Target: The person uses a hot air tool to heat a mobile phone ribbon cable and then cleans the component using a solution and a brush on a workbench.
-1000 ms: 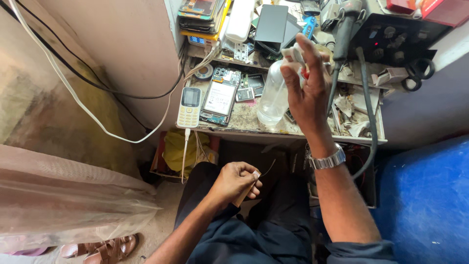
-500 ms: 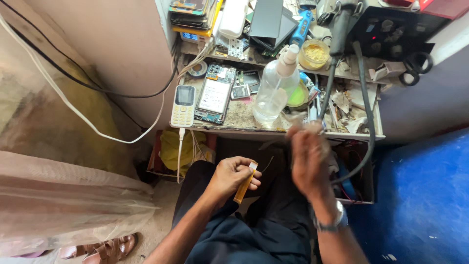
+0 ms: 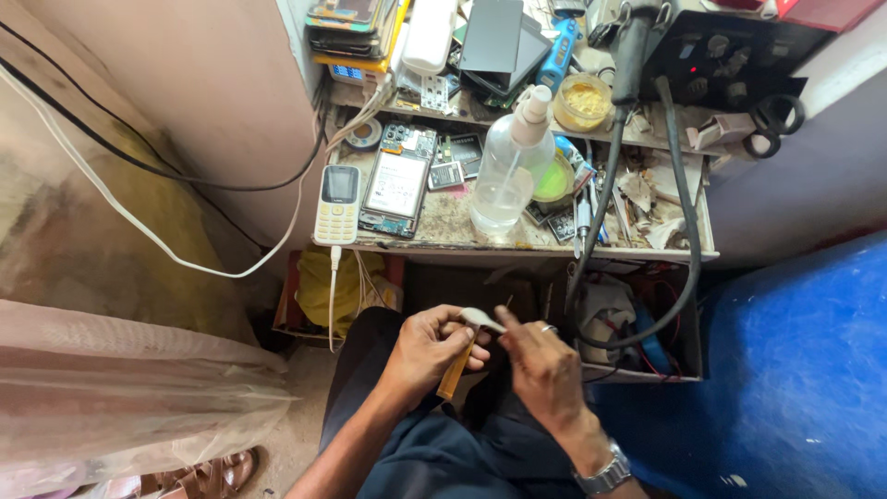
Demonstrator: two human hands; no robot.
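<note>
Fingers of the left hand [image 3: 432, 349] close around a thin brush with a yellow-brown handle [image 3: 455, 371], held over the lap near the cluttered bench [image 3: 443, 222], while the right hand [image 3: 543, 368] pinches a small pale wad [image 3: 482, 319] at the brush's far end.

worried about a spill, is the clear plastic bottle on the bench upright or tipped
Upright: the clear plastic bottle stands on its base on the cluttered workbench, white nozzle on top.
</note>
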